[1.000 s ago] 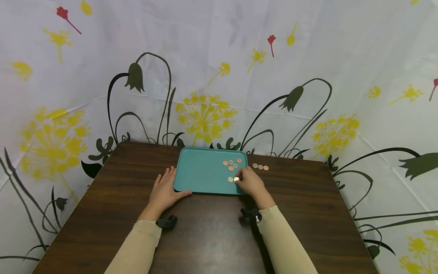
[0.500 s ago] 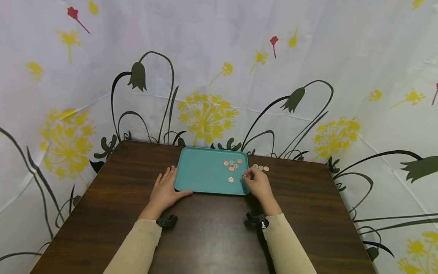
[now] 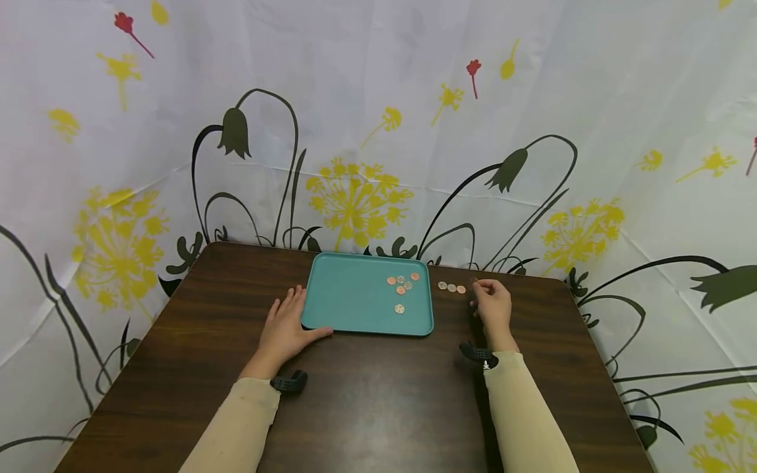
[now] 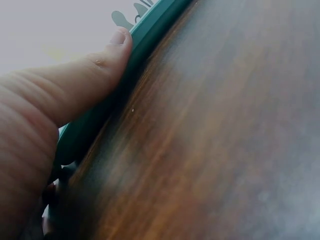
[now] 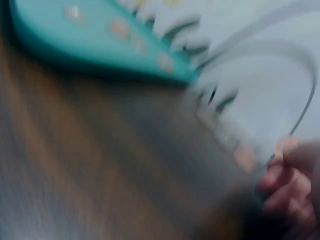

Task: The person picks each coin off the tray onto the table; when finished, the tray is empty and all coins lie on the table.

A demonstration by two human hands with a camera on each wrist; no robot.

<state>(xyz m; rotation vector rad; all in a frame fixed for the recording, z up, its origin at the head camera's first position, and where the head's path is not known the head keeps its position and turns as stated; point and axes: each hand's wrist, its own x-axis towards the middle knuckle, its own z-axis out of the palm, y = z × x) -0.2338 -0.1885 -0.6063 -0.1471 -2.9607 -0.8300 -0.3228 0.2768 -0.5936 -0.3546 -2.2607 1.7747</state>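
Note:
My right hand (image 3: 492, 309) pinches a copper coin (image 5: 285, 144) between thumb and fingertips, just right of a short row on the table. That row has two silver coins (image 3: 442, 286) and a copper coin (image 3: 461, 290) at its right end. The turquoise tray (image 3: 349, 295) lies flat, with several copper and silver coins (image 3: 401, 290) on its right side. A single silver coin (image 3: 399, 309) sits apart from them, nearer the front rim. My left hand (image 3: 288, 328) rests at the tray's near left corner with spread fingers, its thumb (image 4: 107, 57) touching the front rim.
The dark wooden table (image 3: 367, 407) carries everything. Directly behind its back edge hangs a white curtain (image 3: 378, 85) printed with flowers. A black band (image 3: 290, 382) is on the left wrist, and another black band (image 3: 478, 355) is on the right.
My right hand has lifted a copper coin off the tray's front right area and carried it rightward, over the tray rim, to the end of the row. The left hand stays put.

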